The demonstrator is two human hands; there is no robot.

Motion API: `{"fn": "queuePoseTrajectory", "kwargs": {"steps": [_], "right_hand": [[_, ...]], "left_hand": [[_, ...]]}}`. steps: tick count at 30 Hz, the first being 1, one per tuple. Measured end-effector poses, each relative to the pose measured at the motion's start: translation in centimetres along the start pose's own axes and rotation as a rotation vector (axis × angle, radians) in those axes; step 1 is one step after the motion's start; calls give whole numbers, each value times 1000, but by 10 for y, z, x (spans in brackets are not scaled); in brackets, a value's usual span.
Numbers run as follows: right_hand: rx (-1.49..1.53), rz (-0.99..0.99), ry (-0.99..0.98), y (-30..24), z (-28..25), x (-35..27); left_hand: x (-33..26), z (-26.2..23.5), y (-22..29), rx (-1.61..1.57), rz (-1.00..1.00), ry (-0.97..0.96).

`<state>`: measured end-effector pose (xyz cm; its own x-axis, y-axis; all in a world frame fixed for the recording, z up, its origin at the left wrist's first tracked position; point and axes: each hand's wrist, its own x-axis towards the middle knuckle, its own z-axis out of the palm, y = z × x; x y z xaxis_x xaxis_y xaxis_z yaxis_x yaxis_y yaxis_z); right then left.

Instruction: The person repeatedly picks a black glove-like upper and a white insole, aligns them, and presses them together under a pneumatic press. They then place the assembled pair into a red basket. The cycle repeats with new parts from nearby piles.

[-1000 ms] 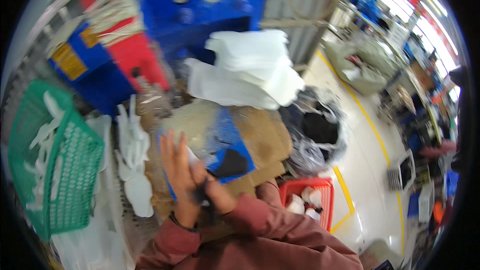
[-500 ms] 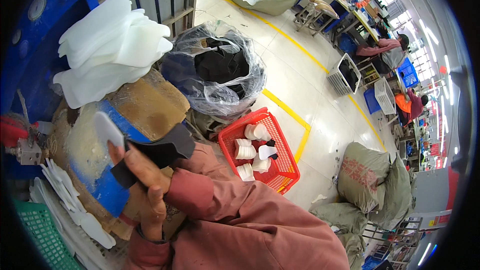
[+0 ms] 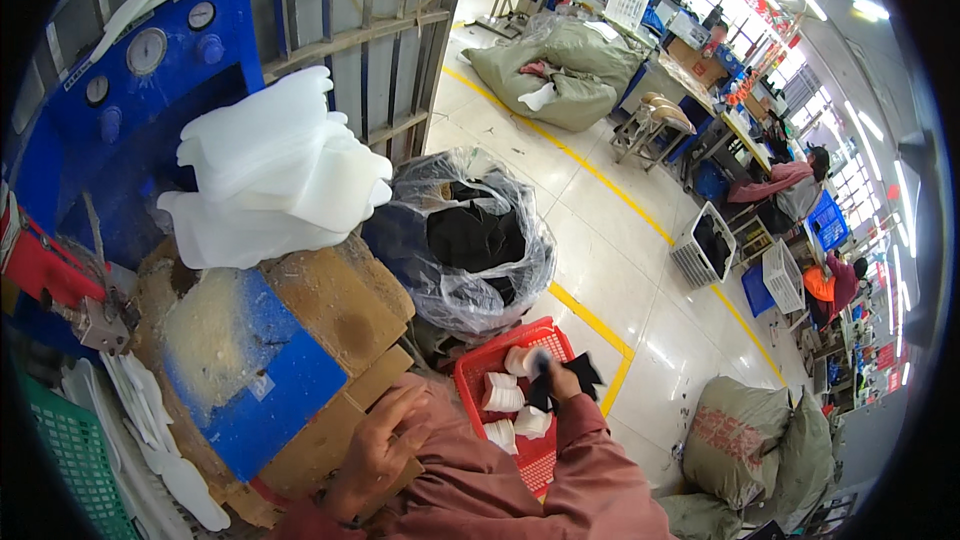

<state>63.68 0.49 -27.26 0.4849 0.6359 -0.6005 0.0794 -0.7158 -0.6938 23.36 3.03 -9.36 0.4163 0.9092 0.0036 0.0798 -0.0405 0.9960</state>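
My right hand [image 3: 566, 381] reaches over the red plastic basket [image 3: 462, 380], its fingers closed on a black fabric piece [image 3: 584, 368]. A bluish-white shape beside these fingers is smeared by motion. Inside the basket stand several small stacks of curved white pieces [image 3: 502, 393]. Near my lap, beside the cardboard edge, my left hand [image 3: 385, 448] holds nothing, with its fingers loosely bent and apart. A pile of white insole-shaped sheets [image 3: 285, 175] lies beyond the dusty blue and cardboard work surface [image 3: 275, 380].
A clear plastic bag [image 3: 535, 240] of black scraps stands behind the basket. Blue equipment with gauges [image 3: 146, 51] is at the left, above a green basket [image 3: 70, 460] and loose white strips [image 3: 150, 410]. Stuffed sacks [image 3: 735, 430] lie at the right. People sit at benches farther off.
My right hand has moved from the work surface to the red basket, carrying the black fabric piece. My left hand has come away from it toward my lap. The view has shifted.
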Motion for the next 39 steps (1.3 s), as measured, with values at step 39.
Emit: {"fn": "queuePoseTrajectory", "kwargs": {"steps": [39], "right_hand": [[821, -677, -525, -199, 180, -152]], "left_hand": [[6, -46, 9, -396, 52, 267]]}}
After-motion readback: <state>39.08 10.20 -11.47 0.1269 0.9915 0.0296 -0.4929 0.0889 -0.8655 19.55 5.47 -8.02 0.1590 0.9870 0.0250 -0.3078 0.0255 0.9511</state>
